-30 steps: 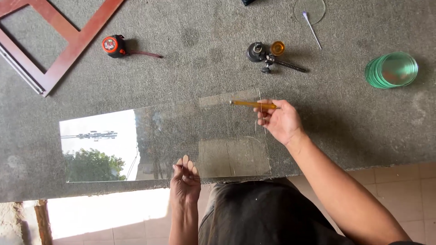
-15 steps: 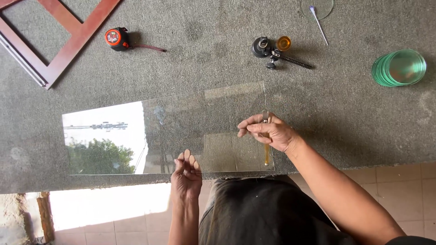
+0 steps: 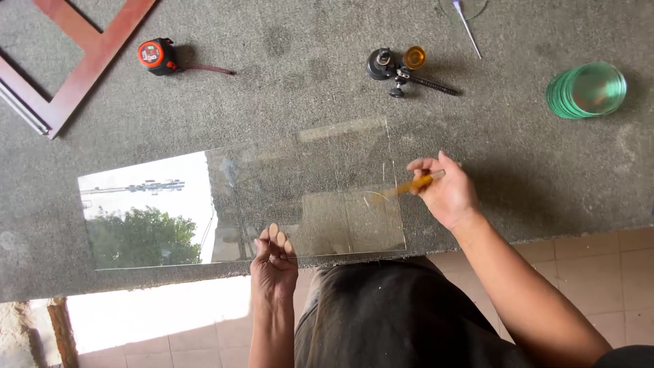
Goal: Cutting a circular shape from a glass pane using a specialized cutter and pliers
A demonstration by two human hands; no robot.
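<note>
Worktop: grey speckled stone slab (image 3: 272, 88), fills most of the view; near edge runs along the bottom, tiled floor (image 3: 593, 252) below it.
Glass sheet: clear rectangular pane (image 3: 272, 197) lying flat on the slab, near edge about flush with the slab's edge; left part mirrors sky and trees (rest see-through).
Wooden frame: reddish-brown frame (image 3: 75, 88), top left corner, partly cut off, well apart from the pane.
Glass discs: stack of round greenish discs (image 3: 587, 90), far right on the slab.
Right hand: right hand (image 3: 446, 194) at the pane's right end, fingers closed around a glass cutter (image 3: 409, 186) – amber handle, tip pointing left onto the glass; a faint curved mark shows by the tip.
Left hand: left hand (image 3: 274, 262) at the near edge of the pane, fingers straight and together, tips resting on the glass; grips nothing.
Tape measure: orange-and-black tape measure (image 3: 154, 54), upper left, short strap trailing right.
Circle cutter: black suction-base tool with amber knob and threaded rod (image 3: 402, 68) – top centre, beyond the pane.
Small stick: thin pale rod (image 3: 467, 19), top edge, too small to identify.
</note>
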